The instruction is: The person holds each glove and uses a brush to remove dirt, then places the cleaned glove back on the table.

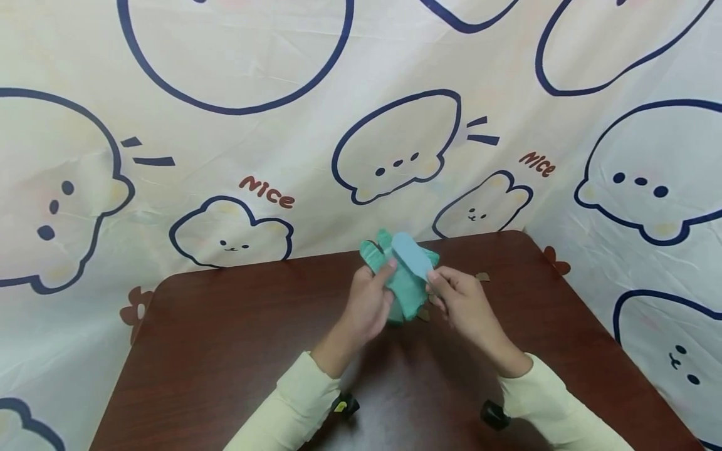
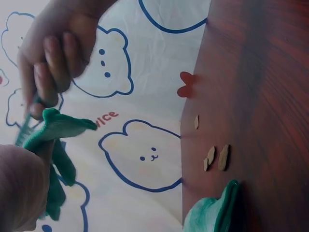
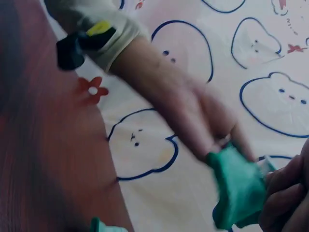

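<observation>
In the head view my left hand (image 1: 368,300) grips a green cloth glove (image 1: 408,291), its thumb lying on top and the glove's fingers pointing away from me. My right hand (image 1: 465,304) holds a light blue brush (image 1: 410,254) by its handle end, the flat back facing up over the glove. Bristles show in the left wrist view, beside the raised glove. A second green glove (image 2: 210,215) lies on the table below the hands. In the right wrist view the held glove (image 3: 236,188) hangs from the left hand and is blurred.
Several thin brown flakes (image 2: 224,157) lie on the dark wooden table (image 1: 242,351) near the second glove. A patterned white cloth (image 1: 304,144) hangs behind the table's far edge and along its right side. Dark wrist cameras (image 1: 495,415) sit under the sleeves.
</observation>
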`<state>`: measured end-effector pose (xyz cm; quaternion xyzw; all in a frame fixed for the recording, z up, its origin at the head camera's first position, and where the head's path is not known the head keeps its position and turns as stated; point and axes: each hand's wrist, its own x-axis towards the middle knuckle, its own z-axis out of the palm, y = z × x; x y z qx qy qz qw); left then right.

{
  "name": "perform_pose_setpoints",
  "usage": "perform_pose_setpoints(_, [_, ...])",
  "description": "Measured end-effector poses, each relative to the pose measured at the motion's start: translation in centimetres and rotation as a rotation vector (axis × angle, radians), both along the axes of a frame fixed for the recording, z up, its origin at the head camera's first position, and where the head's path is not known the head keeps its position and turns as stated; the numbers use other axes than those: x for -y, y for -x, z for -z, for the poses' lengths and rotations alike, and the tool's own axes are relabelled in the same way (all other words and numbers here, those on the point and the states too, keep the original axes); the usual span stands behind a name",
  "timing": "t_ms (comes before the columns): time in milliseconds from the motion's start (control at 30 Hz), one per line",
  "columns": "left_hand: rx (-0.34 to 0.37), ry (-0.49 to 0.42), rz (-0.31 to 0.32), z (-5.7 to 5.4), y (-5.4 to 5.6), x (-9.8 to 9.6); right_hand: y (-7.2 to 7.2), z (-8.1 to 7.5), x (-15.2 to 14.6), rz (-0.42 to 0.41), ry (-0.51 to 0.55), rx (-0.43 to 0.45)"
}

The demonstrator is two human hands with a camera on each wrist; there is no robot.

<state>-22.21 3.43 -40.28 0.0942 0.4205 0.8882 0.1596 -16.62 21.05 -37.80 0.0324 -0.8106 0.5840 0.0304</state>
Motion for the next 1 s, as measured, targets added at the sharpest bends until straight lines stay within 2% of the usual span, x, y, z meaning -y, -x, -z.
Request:
perform_pose_setpoints(267, [-0.009, 0.017, 0.035, -0.2, -0.3, 0.5, 0.9, 0.2, -0.8, 0.116, -0.023, -0.029])
perform_pose_setpoints(400, [-0.013, 0.019, 0.050, -0.1, -0.3, 0.6, 1.3, 0.4, -1.2, 0.150, -0.018, -0.010])
perform_pose_setpoints(567, [-0.018, 0.018, 0.013, 0.1, -0.5, 0.7, 1.8, 0.4, -1.8, 0.192, -0.004, -0.017])
perform_pose_setpoints(667, [-0.025, 0.028, 0.005, 0.0, -0.5, 0.9, 1.6, 0.2, -1.8, 0.155, 0.017, -0.020])
perform_pose_setpoints(867, [-0.081, 0.031, 0.042, -0.2, -0.3, 0.8, 0.6, 0.0, -0.2, -0.057, 0.067, 0.040])
perform_pose_setpoints(933, [-0.085, 0.033, 0.043, -0.3, -0.3, 0.8, 0.4, 0.0, 0.1, -0.071, 0.069, 0.045])
perform_pose_setpoints(1000, [-0.081, 0.034, 0.044, -0.4, -0.3, 0.8, 0.4, -0.1, 0.1, -0.042, 0.065, 0.038])
